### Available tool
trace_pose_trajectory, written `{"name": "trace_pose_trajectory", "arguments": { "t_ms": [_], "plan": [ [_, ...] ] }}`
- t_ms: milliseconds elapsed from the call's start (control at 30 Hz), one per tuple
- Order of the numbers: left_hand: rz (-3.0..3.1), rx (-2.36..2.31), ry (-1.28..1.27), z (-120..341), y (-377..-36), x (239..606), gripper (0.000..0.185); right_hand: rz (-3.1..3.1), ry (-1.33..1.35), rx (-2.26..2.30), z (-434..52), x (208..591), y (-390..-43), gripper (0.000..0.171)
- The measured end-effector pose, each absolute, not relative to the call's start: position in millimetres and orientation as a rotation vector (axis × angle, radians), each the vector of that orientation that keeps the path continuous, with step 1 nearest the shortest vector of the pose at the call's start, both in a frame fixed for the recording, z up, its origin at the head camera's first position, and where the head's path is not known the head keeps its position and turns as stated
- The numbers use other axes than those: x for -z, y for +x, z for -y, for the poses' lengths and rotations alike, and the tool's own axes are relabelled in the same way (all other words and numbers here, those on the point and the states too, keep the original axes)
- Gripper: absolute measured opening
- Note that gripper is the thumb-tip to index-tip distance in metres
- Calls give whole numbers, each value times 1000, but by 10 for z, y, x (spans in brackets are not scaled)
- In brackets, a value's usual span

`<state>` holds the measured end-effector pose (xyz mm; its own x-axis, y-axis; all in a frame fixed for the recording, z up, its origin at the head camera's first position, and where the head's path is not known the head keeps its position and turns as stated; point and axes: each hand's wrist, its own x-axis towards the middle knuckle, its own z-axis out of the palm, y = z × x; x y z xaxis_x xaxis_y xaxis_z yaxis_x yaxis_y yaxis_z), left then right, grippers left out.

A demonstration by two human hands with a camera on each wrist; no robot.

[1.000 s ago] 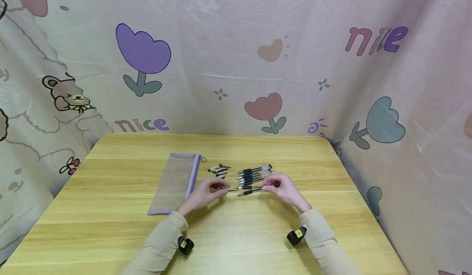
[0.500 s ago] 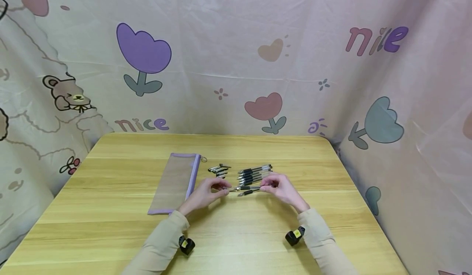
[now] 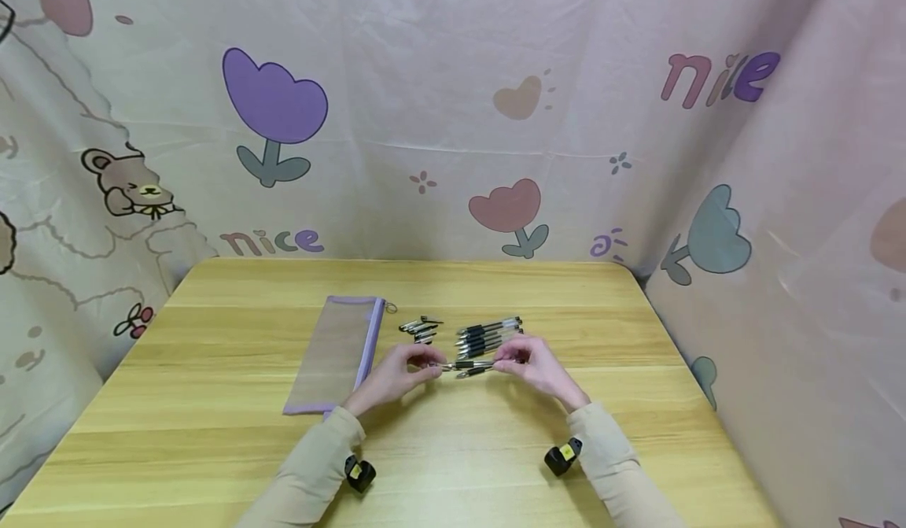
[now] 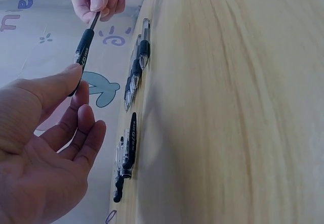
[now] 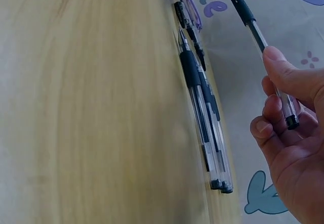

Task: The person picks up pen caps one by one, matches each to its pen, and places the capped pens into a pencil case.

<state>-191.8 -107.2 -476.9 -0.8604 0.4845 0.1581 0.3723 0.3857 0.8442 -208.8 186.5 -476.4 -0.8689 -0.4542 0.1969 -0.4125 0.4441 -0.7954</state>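
My left hand (image 3: 396,376) and right hand (image 3: 532,365) pinch one pen (image 3: 469,365) between them (just off the table (image 3: 212,433)), other pens (image 3: 488,331) lying just beyond.

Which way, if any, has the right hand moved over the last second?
Yes. The right hand has shifted slightly left, toward the pencil case, with the pen.

A light wooden table (image 3: 212,402) carries everything. On it lie a flat mesh pencil case (image 3: 340,351) with purple trim, a small cluster of what look like pen caps (image 3: 420,326), and a row of pens (image 3: 488,334) just beside them.
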Motion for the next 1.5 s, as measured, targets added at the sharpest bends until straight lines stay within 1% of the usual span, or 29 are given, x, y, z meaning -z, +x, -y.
{"name": "trace_pose_trajectory", "arguments": {
  "t_ms": [233,600,1200,1500],
  "plan": [
    [-2521,-1512,758,1066,-1913,4782,19,-2566,-753,1475,-1852,4795,-2077,19],
    [-2503,-1559,711,1075,-1908,4846,17,-2558,-754,1464,-1804,4846,-2063,12],
    [-2566,-1613,570,1046,-1852,4844,13,-2666,-849,1489,-1740,4935,-2045,12],
    [-2563,-1641,568,1044,-1838,4853,13,-2653,-771,1495,-1706,4896,-2016,10]
  ]
}}
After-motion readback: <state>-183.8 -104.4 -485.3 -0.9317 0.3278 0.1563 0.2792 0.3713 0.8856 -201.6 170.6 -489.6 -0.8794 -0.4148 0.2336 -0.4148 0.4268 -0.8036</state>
